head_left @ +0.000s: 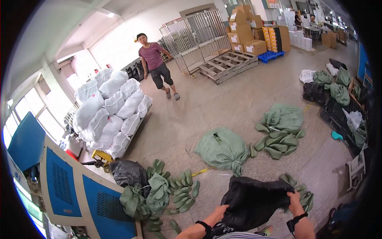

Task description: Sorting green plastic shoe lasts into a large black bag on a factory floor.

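Observation:
A black woven sack [254, 203] is stretched between my two hands, low in front of me. My left hand [219, 212] grips its left edge with closed fingers. At its upper right corner, my right hand [293, 198] is closed on the cloth. Green shoe lasts [305, 199] lie on the floor beside my right hand, partly covered by the sack. Just beyond is a full green sack [223, 147], its gathered neck toward me. More lasts [185, 197] lie on the floor to the left, and another heap [280, 143] rests against a second green sack [283, 115].
Blue-and-cream machine panels [105, 195] stand at left, with black and green bags [129, 173] beside them. A loaded pallet of white sacks [113, 107] is behind. A person [153, 59] walks near a wooden pallet [229, 65]. Bags and black crates [338, 111] line the right.

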### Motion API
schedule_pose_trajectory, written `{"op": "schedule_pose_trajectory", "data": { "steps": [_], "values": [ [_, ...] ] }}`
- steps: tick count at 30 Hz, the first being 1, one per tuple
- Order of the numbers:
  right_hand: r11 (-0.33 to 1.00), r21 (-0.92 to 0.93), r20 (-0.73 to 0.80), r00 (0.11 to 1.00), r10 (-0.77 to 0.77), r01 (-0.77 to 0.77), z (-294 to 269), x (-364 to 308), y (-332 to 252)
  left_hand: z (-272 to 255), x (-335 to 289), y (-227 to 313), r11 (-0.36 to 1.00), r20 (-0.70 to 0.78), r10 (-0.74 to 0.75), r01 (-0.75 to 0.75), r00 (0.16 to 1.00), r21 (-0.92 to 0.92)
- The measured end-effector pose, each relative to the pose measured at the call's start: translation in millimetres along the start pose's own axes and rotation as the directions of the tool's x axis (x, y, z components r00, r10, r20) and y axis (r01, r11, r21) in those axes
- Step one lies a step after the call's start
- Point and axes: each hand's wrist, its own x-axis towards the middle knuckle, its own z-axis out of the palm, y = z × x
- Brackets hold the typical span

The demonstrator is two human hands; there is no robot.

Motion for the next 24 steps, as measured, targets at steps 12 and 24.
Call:
{"op": "schedule_pose_trajectory", "data": {
  "steps": [12,24],
  "values": [
    [0.943,-0.263,-0.135,0.975,0.175,-0.205,-144,-29,98,-76,33,-95,0.723,0.059,0.146,-0.147,0.987,0.675],
    [0.769,-0.611,-0.009,0.973,0.230,-0.188,-74,-91,67,-86,86,-117,0.328,0.354,0.235,-0.416,0.905,0.848]
  ]
}}
